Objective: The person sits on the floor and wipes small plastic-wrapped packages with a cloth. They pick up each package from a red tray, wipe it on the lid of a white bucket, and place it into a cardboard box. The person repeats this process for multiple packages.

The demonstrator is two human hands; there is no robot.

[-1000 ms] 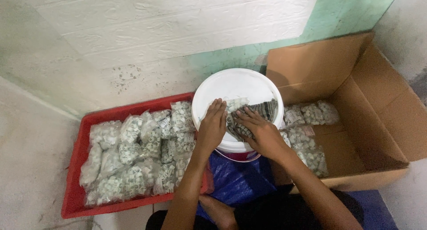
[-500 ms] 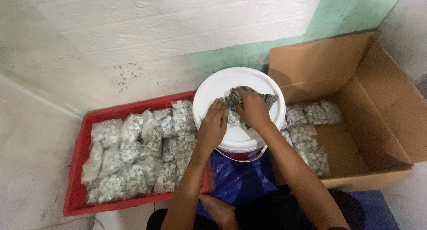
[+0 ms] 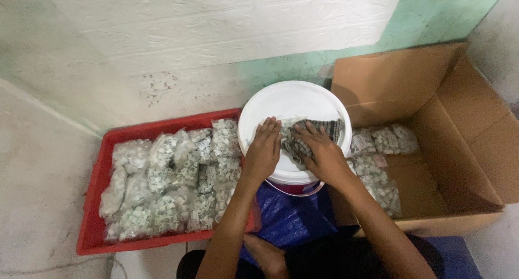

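A white bucket lid (image 3: 294, 103) lies in front of me, on a bucket between a crate and a box. My left hand (image 3: 263, 150) rests flat on the lid's left part, fingers apart, its fingertips at the edge of a checked grey cloth (image 3: 319, 132). My right hand (image 3: 321, 151) presses down on that cloth, which is spread over the lid's right side. Neither hand lifts anything.
A red plastic crate (image 3: 102, 176) on the left holds several clear bags of small white and green pieces (image 3: 173, 176). An open cardboard box (image 3: 465, 144) on the right holds more such bags (image 3: 378, 165). Blue plastic sheet (image 3: 289, 217) lies under the bucket. A wall stands behind.
My right hand has slid the cloth across the lid, first toward the far rim, then back to the right middle. My left hand stayed on the lid's left part.
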